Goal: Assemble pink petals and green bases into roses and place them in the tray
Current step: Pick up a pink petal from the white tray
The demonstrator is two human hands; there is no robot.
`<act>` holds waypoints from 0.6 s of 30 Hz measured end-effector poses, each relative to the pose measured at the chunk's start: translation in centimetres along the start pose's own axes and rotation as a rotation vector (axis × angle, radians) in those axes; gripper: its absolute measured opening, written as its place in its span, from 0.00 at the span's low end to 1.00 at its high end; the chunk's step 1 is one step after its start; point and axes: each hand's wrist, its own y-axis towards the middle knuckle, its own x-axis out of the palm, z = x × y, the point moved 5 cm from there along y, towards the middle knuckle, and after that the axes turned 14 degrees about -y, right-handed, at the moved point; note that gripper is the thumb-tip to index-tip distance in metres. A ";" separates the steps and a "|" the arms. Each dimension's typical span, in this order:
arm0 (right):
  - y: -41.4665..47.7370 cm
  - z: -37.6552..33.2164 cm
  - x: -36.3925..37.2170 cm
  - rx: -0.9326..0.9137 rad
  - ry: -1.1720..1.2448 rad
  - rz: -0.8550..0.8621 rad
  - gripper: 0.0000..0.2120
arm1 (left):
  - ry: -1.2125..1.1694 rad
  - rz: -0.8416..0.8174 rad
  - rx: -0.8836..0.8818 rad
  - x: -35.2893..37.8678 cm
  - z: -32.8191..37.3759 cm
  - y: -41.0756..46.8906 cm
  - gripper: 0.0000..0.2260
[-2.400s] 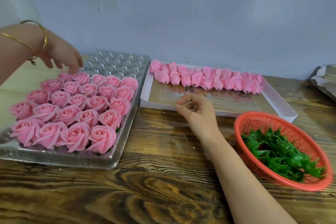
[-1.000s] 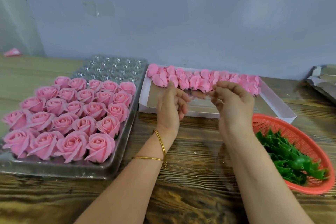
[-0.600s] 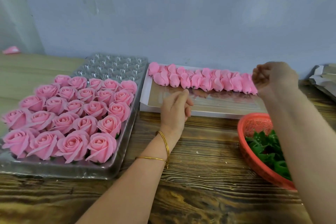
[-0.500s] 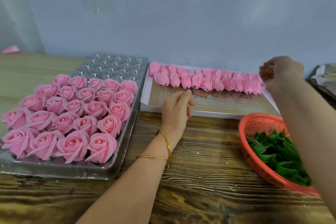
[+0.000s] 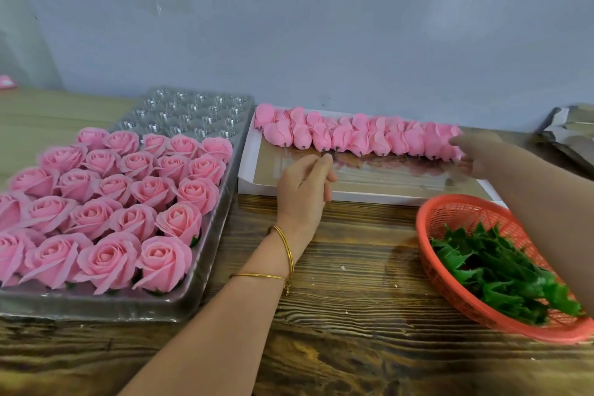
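Observation:
Several finished pink roses (image 5: 106,199) fill most of the clear plastic tray (image 5: 193,112) on the left; its back rows are bare cells. Pink petal buds (image 5: 353,138) lie in a row along the back of a flat white box (image 5: 369,198) with a glossy floor. Green bases (image 5: 501,273) are heaped in an orange basket (image 5: 427,254) at the right. My left hand (image 5: 305,180) rests on the box's front edge, forefinger pointing at the buds, holding nothing I can see. My right hand (image 5: 472,151), blurred, reaches with stretched fingers to the right end of the bud row.
The wooden table (image 5: 353,299) runs up to a grey wall. Folded grey cardboard (image 5: 569,135) lies at the far right, behind the box. A small pink scrap (image 5: 6,82) sits at the far left edge.
My right hand, raised as a fist above the box's right end, has dropped onto the right end of the bud row with fingers spread. My left hand has stayed at the box's front edge.

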 end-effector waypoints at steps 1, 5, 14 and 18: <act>0.2 0.3 0.4 0.011 -0.002 -0.027 0.09 | 0.000 0.002 0.001 0.0 0.0 0.0 0.17; 1.2 1.2 0.7 0.032 0.009 -0.019 0.14 | 0.010 0.003 0.008 -0.2 0.0 0.0 0.17; 3.4 1.2 0.9 0.019 -0.250 0.059 0.14 | 0.029 0.002 0.015 -0.4 0.0 0.1 0.16; 3.6 1.2 0.9 0.015 -0.300 0.064 0.08 | 0.041 -0.011 0.014 -0.2 -0.1 0.0 0.17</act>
